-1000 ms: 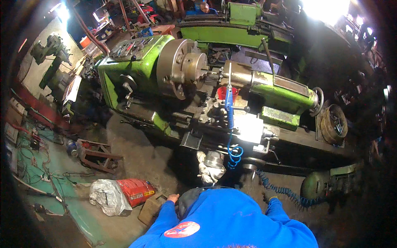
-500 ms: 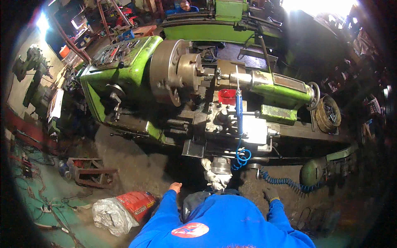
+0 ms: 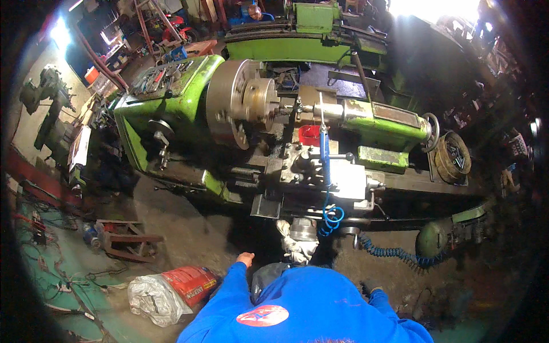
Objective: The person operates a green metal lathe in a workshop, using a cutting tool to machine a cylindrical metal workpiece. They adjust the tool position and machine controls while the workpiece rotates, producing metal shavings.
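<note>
Beside my body, my left hand (image 3: 246, 259) hangs low, bare, with its fingers mostly hidden beneath it; it touches nothing that I can see. My right hand (image 3: 370, 287), dark and apparently gloved, is down at my right side, small and blurred. Ahead stands a green lathe (image 3: 394, 132) with a large round chuck (image 3: 229, 106), its rim smeared as if turning. A blue air gun (image 3: 325, 151) rests upright on the carriage, its coiled hose (image 3: 333, 217) hanging down. Nearer to me, a metal cylinder (image 3: 303, 230) sits by a whitish cloth (image 3: 298, 251).
A red container (image 3: 309, 135) is behind the tool post. Hand tools lie on the headstock (image 3: 197, 86). On the floor at left are a red-and-white sack (image 3: 191, 284) and a rusty metal frame (image 3: 131, 239). A round bin (image 3: 452, 157) stands right; another lathe (image 3: 263, 49) is behind.
My right hand has drawn back toward my body and shows less. My left hand stays nearly in place. The view has shifted slightly.
</note>
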{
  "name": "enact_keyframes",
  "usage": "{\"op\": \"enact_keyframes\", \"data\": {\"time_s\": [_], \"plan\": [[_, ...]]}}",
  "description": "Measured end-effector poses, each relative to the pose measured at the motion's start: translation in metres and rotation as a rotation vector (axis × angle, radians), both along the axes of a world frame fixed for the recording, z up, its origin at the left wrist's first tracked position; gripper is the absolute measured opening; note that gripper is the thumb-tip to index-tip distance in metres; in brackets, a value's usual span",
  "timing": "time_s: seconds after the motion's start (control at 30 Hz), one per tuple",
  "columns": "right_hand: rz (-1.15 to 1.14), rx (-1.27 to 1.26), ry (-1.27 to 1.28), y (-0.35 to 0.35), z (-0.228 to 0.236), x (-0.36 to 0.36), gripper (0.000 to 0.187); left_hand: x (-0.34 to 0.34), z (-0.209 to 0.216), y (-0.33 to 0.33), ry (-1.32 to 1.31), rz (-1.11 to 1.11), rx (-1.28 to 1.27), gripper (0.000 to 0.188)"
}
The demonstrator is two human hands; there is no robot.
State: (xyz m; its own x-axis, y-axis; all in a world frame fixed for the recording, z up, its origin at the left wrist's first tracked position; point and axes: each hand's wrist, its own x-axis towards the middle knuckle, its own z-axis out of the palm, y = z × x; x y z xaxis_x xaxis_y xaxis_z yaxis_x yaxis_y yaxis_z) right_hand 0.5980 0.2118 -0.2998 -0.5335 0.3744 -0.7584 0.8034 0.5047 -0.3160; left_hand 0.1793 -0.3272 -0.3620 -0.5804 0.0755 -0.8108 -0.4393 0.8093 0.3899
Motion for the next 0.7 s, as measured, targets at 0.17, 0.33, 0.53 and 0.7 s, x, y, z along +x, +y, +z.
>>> {"op": "enact_keyframes", "data": {"time_s": [0.17,0.33,0.53,0.7], "plan": [[-0.001,0.097,0.113,0.056,-0.045,-0.011,0.027,0.031,0.029,0.02,-0.023,0.049,0.034,0.043],[-0.049,0.251,0.371,0.073,-0.063,-0.044,0.03,0.051,0.038,0.024,0.01,0.064,-0.01,0.05],[-0.149,0.065,0.17,0.054,0.017,-0.085,0.028,0.051,0.053,0.036,-0.032,0.117,0.004,0.044],[-0.132,0.108,0.134,0.053,-0.001,-0.07,0.021,0.058,0.039,0.026,-0.028,0.252,0.022,0.042]]}}
